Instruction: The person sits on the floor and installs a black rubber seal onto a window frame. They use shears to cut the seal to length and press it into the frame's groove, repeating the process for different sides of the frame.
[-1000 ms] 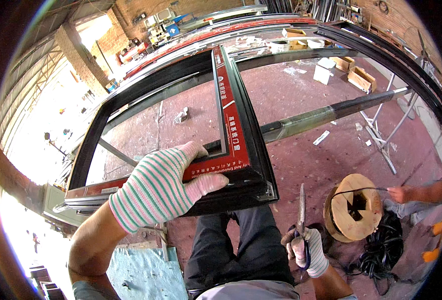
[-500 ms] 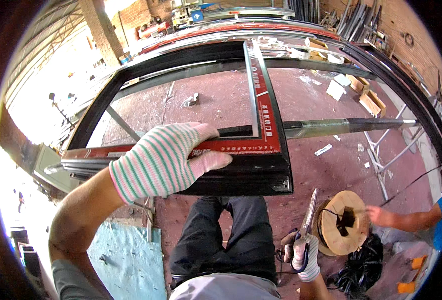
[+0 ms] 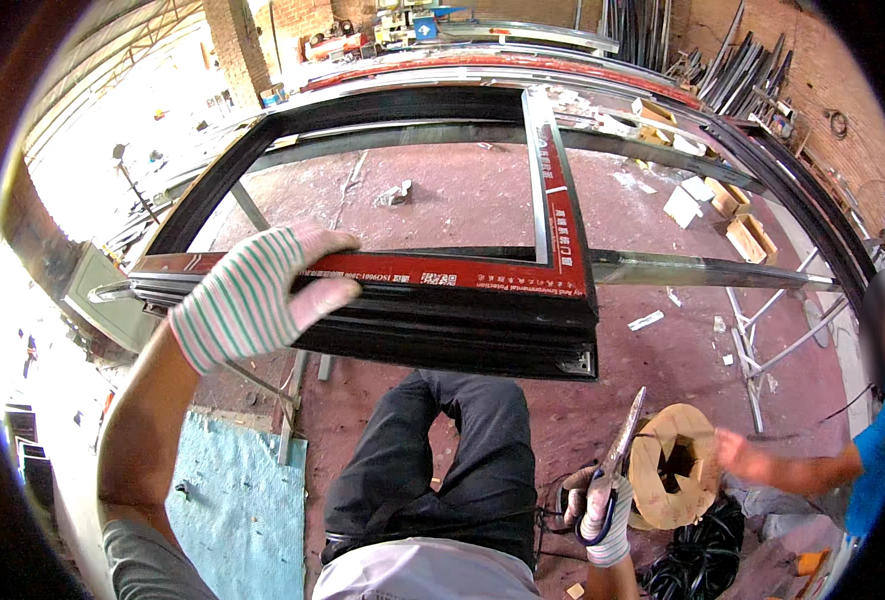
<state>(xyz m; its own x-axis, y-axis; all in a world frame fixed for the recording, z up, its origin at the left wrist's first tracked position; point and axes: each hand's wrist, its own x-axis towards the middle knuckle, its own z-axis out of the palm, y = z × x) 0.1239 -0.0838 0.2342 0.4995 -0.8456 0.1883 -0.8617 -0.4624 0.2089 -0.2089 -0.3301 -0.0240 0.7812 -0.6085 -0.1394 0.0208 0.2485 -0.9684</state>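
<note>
The left hand (image 3: 253,292) pinches the black frame (image 3: 463,325) along its near side; the right hand (image 3: 603,515) clasps upward-pointing scissors (image 3: 625,440).

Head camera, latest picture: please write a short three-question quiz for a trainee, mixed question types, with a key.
1. Multiple choice: what colour is the sheet at the picture's lower left?
A) red
B) light blue
C) yellow

2. True or false: the person's left hand is on the far side of the black window frame.

3. Open: what tool does the person's right hand hold, beside the wooden spool?

Key:
1. B, light blue.
2. False; it is on the near side.
3. Scissors.
</note>
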